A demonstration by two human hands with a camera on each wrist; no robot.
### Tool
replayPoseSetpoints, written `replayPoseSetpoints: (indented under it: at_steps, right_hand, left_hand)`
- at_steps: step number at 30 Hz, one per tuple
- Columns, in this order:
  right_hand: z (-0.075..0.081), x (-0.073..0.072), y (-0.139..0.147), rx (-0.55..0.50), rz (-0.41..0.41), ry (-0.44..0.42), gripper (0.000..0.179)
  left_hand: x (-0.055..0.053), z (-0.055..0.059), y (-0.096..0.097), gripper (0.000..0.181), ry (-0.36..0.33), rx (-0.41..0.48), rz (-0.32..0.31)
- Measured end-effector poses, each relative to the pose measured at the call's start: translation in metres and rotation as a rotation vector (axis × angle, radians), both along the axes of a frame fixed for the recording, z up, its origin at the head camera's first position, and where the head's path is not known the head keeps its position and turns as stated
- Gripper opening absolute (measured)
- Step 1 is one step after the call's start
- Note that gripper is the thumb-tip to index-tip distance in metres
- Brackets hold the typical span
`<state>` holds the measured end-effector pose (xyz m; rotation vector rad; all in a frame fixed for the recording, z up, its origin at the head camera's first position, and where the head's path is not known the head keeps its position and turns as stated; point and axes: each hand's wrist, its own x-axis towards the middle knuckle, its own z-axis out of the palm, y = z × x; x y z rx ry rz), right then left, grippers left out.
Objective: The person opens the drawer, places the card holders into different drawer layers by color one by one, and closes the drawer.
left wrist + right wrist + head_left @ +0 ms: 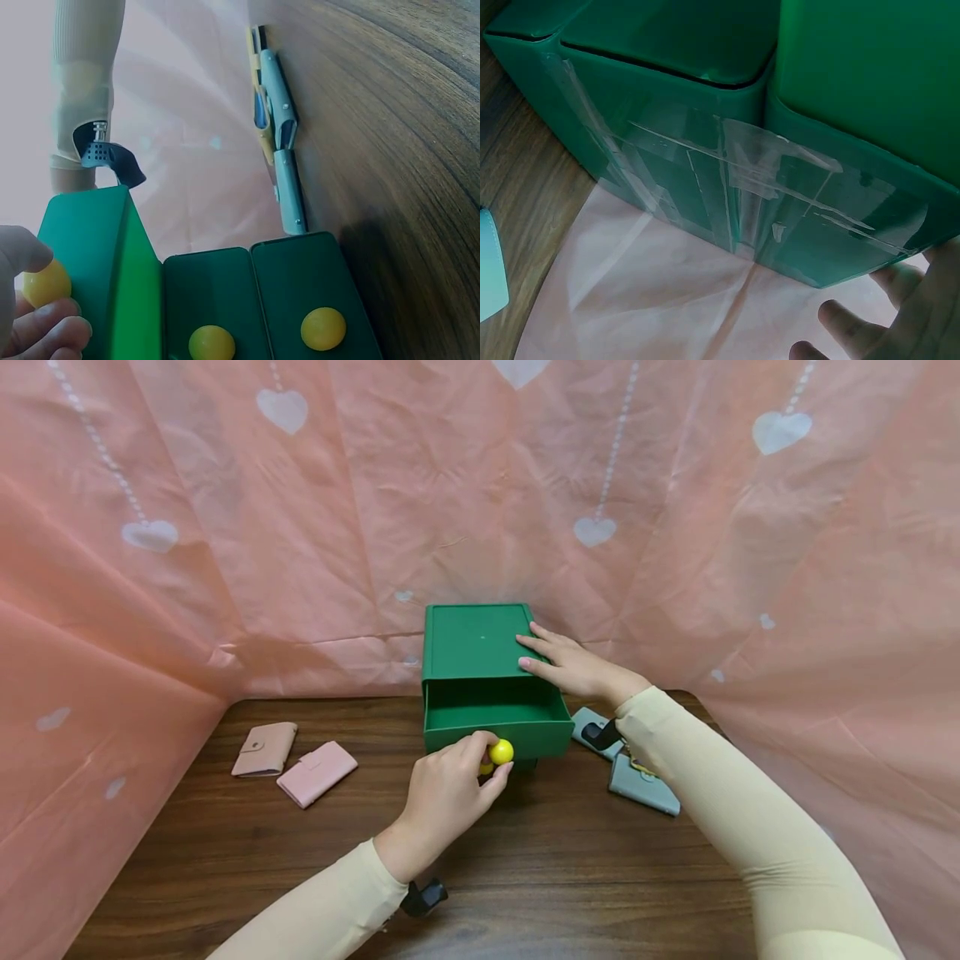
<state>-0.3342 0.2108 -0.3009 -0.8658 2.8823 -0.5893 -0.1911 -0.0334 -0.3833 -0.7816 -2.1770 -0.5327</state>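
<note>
A green drawer cabinet [480, 639] stands at the back of the table, its top drawer [543, 739] pulled out. My left hand [444, 781] pinches the round yellow knob [502, 752] on that drawer's front between thumb and fingers. In the left wrist view, two lower drawers [214, 289] sit closed beneath it, each with its own yellow knob [323, 328]. My right hand [581, 668] rests at the top right edge of the cabinet with its fingers spread. Clear tape [757, 172] covers part of the cabinet's side in the right wrist view.
Left of the cabinet lie a beige wallet [265, 749] and a pink wallet [317, 773]. Grey-blue wallets [643, 785] lie to its right, beneath my right forearm. A pink curtain [360, 527] with white hearts hangs behind and along both sides of the wooden table [562, 877].
</note>
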Motion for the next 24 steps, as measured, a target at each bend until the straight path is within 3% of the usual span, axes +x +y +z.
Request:
replayPoseSetpoints:
  at_steps: [24]
  right_hand:
    - [-0.001, -0.0002, 0.0002, -0.009, 0.006, 0.001, 0.069]
  left_hand:
    - [-0.001, 0.0004, -0.0018, 0.033, 0.004, -0.005, 0.008]
